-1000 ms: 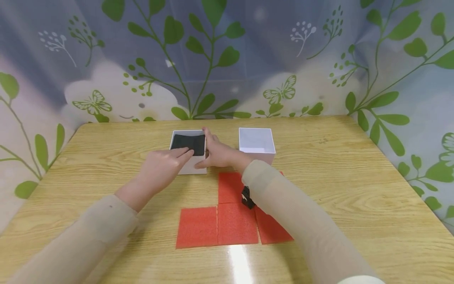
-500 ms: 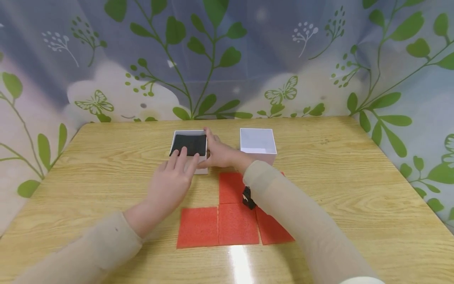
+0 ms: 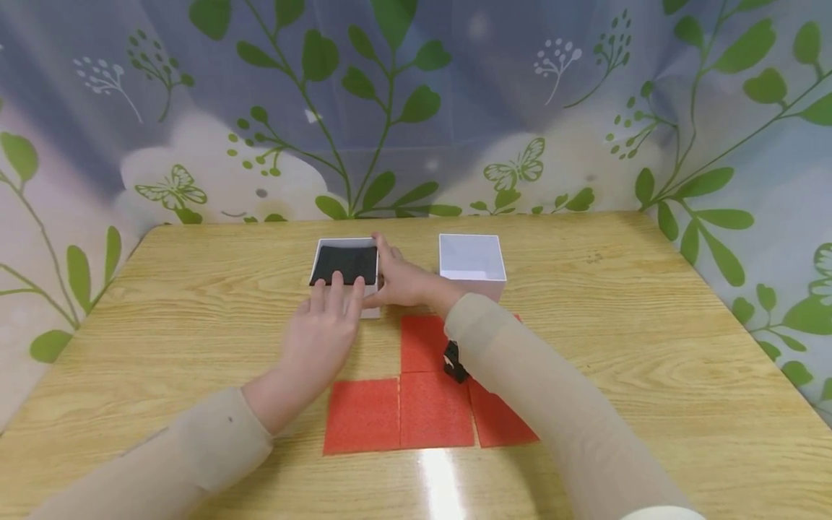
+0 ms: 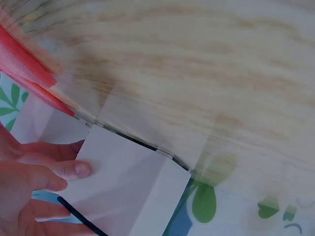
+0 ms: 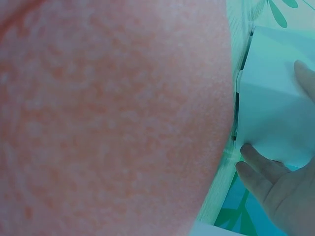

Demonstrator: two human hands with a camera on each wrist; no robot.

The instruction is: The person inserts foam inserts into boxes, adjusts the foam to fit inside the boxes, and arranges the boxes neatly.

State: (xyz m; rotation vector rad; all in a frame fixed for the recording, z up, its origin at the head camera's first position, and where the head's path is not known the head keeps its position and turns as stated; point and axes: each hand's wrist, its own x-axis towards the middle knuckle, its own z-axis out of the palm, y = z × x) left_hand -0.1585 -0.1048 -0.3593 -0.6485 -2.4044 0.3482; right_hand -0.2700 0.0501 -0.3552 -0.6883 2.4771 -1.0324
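A white open-topped box [image 3: 370,313] stands at the back of the table, left of the middle. Inside lies a black square sheet [image 3: 344,261], near the top of the box. My left hand [image 3: 318,339] reaches over the box's front wall with straight fingers, the fingertips right at the sheet's front edge. My right hand [image 3: 404,280] holds the box by its right side, thumb at the front corner and fingers toward the back corner. In the left wrist view, the sheet's black edge [image 4: 81,217] shows at the rim, beside the left fingers.
A second white box [image 3: 471,260] stands to the right, with no contents showing. Several red squares [image 3: 434,412] lie flat in front, partly under the right forearm. A small black object [image 3: 454,363] shows beside the right sleeve. A patterned curtain [image 3: 403,108] hangs behind the table.
My left hand has drawn back from over the black sheet to the box's front rim, its fingers now straighter and spread. The right hand keeps its hold on the box.
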